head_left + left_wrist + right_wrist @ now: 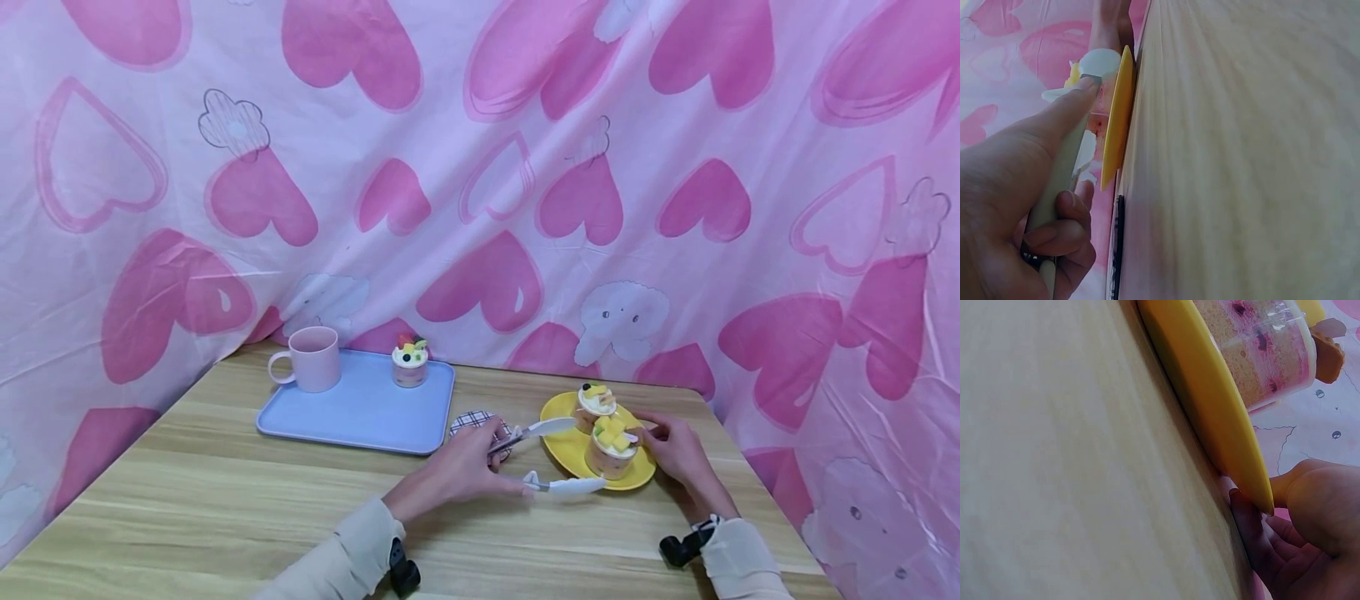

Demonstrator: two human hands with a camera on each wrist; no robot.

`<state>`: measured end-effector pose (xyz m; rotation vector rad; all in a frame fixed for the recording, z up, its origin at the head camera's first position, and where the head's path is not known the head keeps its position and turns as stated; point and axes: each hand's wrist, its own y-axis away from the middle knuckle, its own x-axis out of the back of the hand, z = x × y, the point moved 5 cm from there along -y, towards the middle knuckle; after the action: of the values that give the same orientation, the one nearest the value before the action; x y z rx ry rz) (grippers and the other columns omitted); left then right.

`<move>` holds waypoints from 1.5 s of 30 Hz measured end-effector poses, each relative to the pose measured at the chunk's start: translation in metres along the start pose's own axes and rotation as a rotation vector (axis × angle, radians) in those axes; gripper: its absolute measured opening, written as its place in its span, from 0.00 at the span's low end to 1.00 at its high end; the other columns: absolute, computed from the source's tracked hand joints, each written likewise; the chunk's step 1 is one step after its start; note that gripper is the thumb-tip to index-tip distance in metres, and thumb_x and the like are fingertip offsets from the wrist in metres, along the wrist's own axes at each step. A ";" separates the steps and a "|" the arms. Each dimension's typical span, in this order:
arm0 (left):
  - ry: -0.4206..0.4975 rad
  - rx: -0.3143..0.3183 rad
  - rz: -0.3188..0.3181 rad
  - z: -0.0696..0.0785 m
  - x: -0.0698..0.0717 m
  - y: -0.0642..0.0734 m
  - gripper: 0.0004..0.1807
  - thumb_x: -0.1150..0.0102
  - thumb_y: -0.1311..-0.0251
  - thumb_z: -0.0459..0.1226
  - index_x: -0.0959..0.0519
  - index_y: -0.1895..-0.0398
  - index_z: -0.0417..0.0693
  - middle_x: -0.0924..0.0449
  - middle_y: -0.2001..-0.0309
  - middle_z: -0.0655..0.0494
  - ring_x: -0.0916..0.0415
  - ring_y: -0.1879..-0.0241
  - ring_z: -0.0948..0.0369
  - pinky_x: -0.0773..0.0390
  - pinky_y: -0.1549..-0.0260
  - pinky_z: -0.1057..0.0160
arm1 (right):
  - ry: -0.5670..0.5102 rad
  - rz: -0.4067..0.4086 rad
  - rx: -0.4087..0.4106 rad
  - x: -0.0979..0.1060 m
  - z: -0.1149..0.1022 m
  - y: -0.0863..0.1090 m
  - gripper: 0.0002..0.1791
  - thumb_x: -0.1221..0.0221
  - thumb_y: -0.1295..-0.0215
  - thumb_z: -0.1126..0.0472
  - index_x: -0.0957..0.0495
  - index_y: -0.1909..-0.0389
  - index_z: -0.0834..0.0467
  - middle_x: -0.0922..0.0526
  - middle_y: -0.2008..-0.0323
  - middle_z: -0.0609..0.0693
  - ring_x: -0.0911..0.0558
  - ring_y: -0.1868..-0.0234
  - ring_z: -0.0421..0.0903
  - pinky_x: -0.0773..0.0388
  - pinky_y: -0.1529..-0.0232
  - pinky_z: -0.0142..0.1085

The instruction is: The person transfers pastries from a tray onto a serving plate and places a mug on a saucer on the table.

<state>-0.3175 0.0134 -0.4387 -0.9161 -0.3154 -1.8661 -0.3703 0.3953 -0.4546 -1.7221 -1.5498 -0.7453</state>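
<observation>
My left hand (461,467) holds a pair of tongs (551,427) with pale tips, its arms spread apart. The tips reach over the near side of a yellow plate (639,478), around the nearer dessert cup (611,458), which is topped with yellow fruit cubes; contact cannot be told. Behind that cup, on the same plate, stands a second dessert cup (596,402) with cream and fruit. My right hand (678,450) pinches the plate's right rim. In the right wrist view, the thumb lies over the plate rim (1235,437) and the fingers (1250,531) are beneath it.
A blue tray (360,412) on the left carries a pink mug (315,360) and another fruit-topped dessert cup (409,367). A round checked coaster (467,420) lies behind my left hand. A pink heart-print curtain (480,208) hangs along the back of the wooden table (187,500).
</observation>
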 end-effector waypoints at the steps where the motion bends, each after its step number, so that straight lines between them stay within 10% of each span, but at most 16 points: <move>1: 0.004 0.007 0.011 0.000 0.001 0.000 0.42 0.17 0.56 0.68 0.23 0.48 0.53 0.20 0.69 0.63 0.27 0.70 0.68 0.23 0.68 0.67 | 0.000 0.001 0.001 0.000 0.000 0.000 0.24 0.37 0.21 0.59 0.21 0.28 0.60 0.12 0.54 0.62 0.17 0.56 0.51 0.21 0.61 0.36; 19: 0.042 0.085 0.165 -0.028 0.039 0.011 0.44 0.18 0.52 0.66 0.26 0.40 0.53 0.14 0.57 0.55 0.17 0.59 0.61 0.18 0.61 0.60 | 0.000 -0.009 -0.019 -0.001 0.001 -0.001 0.25 0.38 0.20 0.58 0.22 0.27 0.59 0.13 0.54 0.61 0.18 0.55 0.52 0.22 0.60 0.37; 35: -0.010 0.236 0.296 -0.056 0.079 0.027 0.47 0.16 0.54 0.66 0.28 0.39 0.54 0.22 0.68 0.55 0.26 0.74 0.60 0.27 0.77 0.62 | -0.006 -0.015 -0.034 0.000 0.003 -0.001 0.25 0.38 0.20 0.58 0.23 0.26 0.57 0.14 0.53 0.62 0.18 0.55 0.53 0.21 0.61 0.35; 45: -0.098 0.226 0.365 -0.071 0.097 0.032 0.49 0.18 0.52 0.66 0.32 0.35 0.54 0.21 0.66 0.54 0.26 0.72 0.58 0.28 0.76 0.61 | -0.014 -0.017 -0.032 -0.002 0.004 -0.001 0.25 0.39 0.19 0.58 0.23 0.26 0.58 0.14 0.52 0.62 0.18 0.55 0.53 0.20 0.60 0.37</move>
<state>-0.3439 -0.1074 -0.4231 -0.8472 -0.3825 -1.4231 -0.3714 0.3976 -0.4584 -1.7429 -1.5713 -0.7717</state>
